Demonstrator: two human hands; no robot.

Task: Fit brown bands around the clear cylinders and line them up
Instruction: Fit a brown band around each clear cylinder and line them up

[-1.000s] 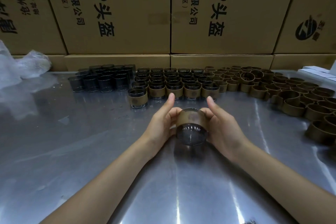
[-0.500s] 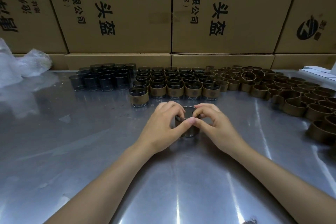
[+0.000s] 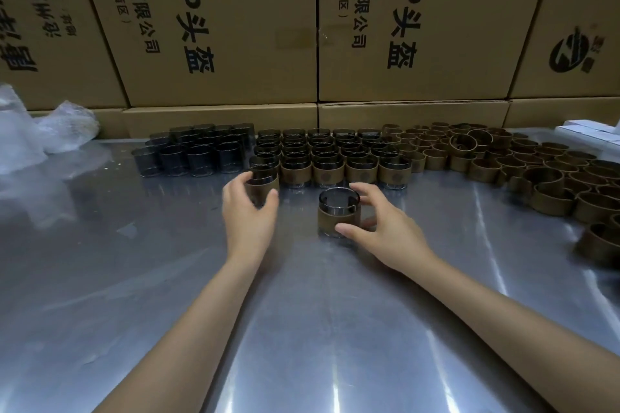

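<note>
**One more banded cylinder ready for the row**

A clear glass-like cylinder wearing a brown paper-like band [image 3: 339, 216] stands upright on the shiny metal desk [image 3: 167, 278], just near of the front row of finished banded cylinders [image 3: 344, 171]. The right hand [image 3: 385, 228] cups it from the right, thumb touching the band and fingers curved round the far rim; the grip looks loose rather than clenched. The left hand [image 3: 248, 211] reaches to the odd banded cylinder at the left end of the row [image 3: 263, 183], fingers curled about it, though blur leaves me unable to tell whether it grips.

Bare dark-tinted cylinders [image 3: 188, 154] wait far left; loose brown bands [image 3: 503, 157] lie heaped to the right, before the stacked cardboard boxes [image 3: 218, 27].

I'd guess the piece is light, stiff and breakable, its bare wall slippery. Best held by the band, which offers friction, and slid rather than lifted into line.
</note>
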